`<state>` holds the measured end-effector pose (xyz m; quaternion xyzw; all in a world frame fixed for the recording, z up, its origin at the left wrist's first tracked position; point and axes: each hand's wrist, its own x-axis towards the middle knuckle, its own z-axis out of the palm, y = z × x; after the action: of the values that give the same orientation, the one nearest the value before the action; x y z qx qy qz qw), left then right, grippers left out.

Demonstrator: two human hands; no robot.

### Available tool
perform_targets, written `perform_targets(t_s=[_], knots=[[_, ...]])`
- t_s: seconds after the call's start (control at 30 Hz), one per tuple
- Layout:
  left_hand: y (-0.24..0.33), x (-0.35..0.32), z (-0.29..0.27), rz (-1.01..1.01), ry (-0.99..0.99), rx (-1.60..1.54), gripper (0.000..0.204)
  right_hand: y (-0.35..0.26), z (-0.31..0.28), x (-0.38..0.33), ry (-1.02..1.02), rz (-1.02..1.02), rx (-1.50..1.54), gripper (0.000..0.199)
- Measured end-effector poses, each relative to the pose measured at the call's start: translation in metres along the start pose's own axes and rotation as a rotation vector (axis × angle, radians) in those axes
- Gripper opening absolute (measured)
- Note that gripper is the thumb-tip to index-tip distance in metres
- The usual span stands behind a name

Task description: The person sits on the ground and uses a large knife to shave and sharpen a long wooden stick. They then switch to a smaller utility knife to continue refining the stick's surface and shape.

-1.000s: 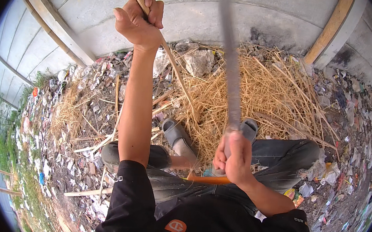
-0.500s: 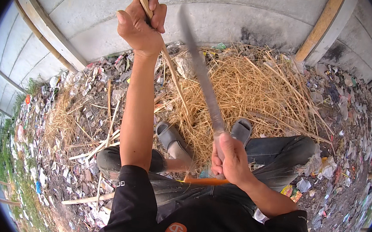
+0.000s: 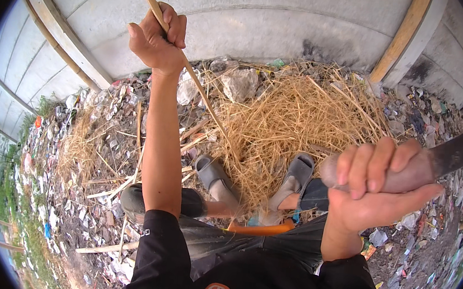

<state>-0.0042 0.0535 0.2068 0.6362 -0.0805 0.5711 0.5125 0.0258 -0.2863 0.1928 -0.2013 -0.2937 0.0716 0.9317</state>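
My left hand (image 3: pixel 156 47), raised high at the left, is wrapped round a thin bamboo stick (image 3: pixel 208 103). The stick slants down to the right, its lower end over a heap of straw-like shavings (image 3: pixel 301 112). Close to the camera at the right, my right hand (image 3: pixel 370 177) grips the thick handle of a machete (image 3: pixel 462 149). Its dark blade points up and right, and the tip is cut off by the edge of the view. My grey sandals (image 3: pixel 212 173) stand at the near side of the shavings.
A concrete panel wall (image 3: pixel 287 33) with upright posts rises behind the heap. Pale rocks (image 3: pixel 239 84) lie by its foot. Scraps of litter cover the ground, with loose bamboo strips (image 3: pixel 110 249) at the left. An orange curved object (image 3: pixel 262 229) sits between my legs.
The machete has swung up and right, from over the shavings to the right edge, closer to the camera. My left hand has shifted slightly left and down with the stick. My right knee has moved inward.
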Motion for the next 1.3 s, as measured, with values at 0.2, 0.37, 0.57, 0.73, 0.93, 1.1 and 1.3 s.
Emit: perform_targets(t_s=[0.2,0.37,0.57,0.73,0.93,1.1,1.3], knots=[[-0.003,-0.002,0.013,0.005,-0.042,-0.048,0.085,0.06,-0.128,-0.133,0.291,1.551,-0.564,0.054],[-0.006,-0.001,-0.009,0.018,0.019,-0.034,0.081,0.017,-0.099,-0.022,0.242,0.951,-0.45,0.052],[-0.009,0.008,0.007,0.005,0.0,-0.079,0.079,-0.002,-0.011,0.026,0.061,-0.02,-0.157,0.051],[-0.011,0.006,0.009,-0.034,-0.034,-0.169,0.076,0.065,-0.08,-0.098,-0.203,1.057,-0.465,0.047],[-0.003,-0.007,-0.027,-0.115,-0.056,-0.279,0.06,0.037,-0.095,-0.065,0.073,1.142,-0.523,0.049],[-0.004,0.001,-0.019,-0.065,-0.079,-0.195,0.063,-0.003,-0.035,0.014,0.065,0.465,-0.262,0.061],[-0.01,0.003,0.005,-0.076,-0.12,-0.153,0.065,0.063,-0.062,-0.087,-0.135,0.261,-0.441,0.048]])
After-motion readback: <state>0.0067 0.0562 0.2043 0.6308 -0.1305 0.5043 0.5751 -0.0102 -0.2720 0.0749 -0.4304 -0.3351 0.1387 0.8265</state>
